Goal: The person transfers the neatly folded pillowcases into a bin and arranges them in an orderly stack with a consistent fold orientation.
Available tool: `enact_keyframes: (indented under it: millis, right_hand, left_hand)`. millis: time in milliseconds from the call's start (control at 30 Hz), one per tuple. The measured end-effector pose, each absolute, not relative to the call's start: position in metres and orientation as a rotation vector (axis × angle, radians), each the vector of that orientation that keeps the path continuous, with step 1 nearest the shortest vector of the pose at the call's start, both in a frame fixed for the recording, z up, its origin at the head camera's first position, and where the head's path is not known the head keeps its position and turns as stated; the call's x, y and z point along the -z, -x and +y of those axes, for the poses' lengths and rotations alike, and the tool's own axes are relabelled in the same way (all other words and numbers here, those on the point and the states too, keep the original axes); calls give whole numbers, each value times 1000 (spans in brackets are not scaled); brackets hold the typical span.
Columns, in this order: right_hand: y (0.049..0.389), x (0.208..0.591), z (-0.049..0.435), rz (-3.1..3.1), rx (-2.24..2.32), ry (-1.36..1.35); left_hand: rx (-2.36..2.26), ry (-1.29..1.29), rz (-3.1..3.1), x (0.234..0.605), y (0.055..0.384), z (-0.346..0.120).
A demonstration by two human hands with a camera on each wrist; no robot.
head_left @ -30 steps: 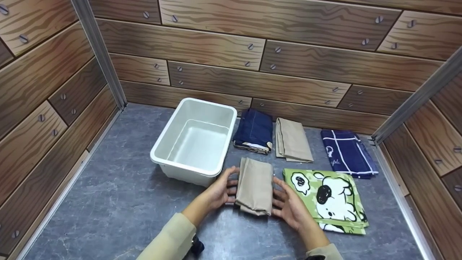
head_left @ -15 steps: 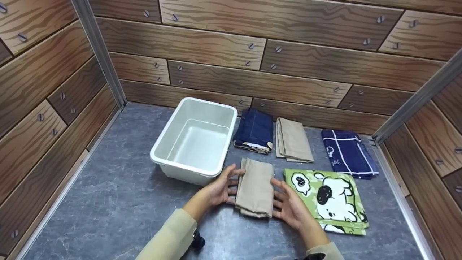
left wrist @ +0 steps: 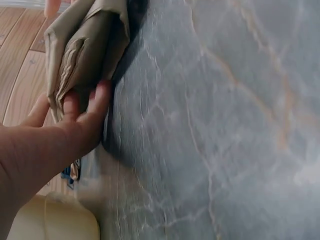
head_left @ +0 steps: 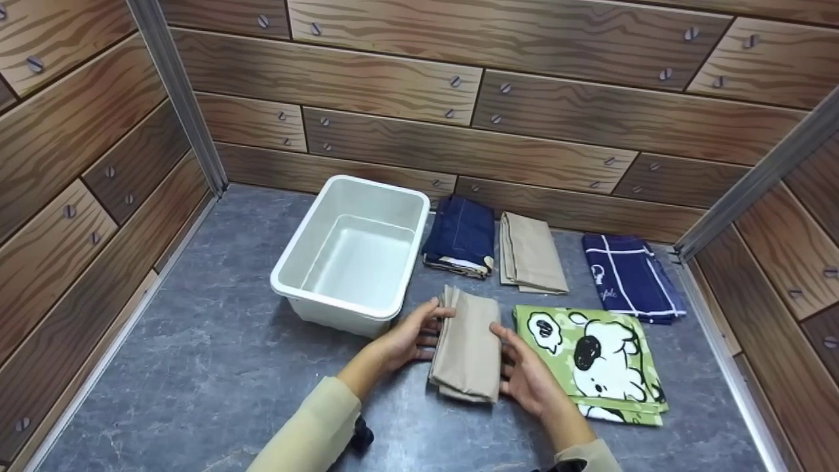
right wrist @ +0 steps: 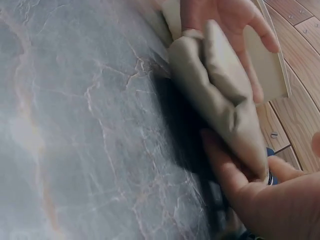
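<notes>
A folded beige cloth is held between my two hands in front of the white bin. My left hand grips its left side, thumb over the upper face; in the left wrist view its fingers curl under the folded layers. On the right side, my right hand has its thumb on the top edge, and the right wrist view shows its fingers beneath the cloth. A dark shadow lies on the table under the cloth's edge there.
The white bin stands behind my left hand, its bare floor showing. Along the back wall lie a folded navy cloth, another beige one and a navy one with white lines. A green dog-print cloth lies beside my right hand.
The beige cloth has shifted slightly right and toward me, its left side showing more of the layers. My left hand has followed rightward, and both thumbs reach further over the cloth.
</notes>
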State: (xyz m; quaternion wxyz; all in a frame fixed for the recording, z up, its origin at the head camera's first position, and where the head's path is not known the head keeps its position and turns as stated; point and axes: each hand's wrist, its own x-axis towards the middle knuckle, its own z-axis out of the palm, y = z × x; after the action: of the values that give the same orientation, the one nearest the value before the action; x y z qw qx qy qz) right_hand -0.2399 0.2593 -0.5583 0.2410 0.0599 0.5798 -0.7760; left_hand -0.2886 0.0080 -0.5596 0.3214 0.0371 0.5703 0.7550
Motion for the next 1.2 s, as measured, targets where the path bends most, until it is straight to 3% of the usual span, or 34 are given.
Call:
enact_keyframes:
  millis: [433, 900, 1200]
  right_hand:
    - [240, 552, 259, 1401, 2314, -16]
    - [237, 555, 254, 1829, 2137, -51]
    - [235, 555, 259, 1800, 2165, -6]
  left_hand:
    - [-2217, -171, 1309, 563, 288, 10]
    - [-2194, -177, 1227, 569, 285, 3]
    - [-2202, -217, 1074, 571, 281, -2]
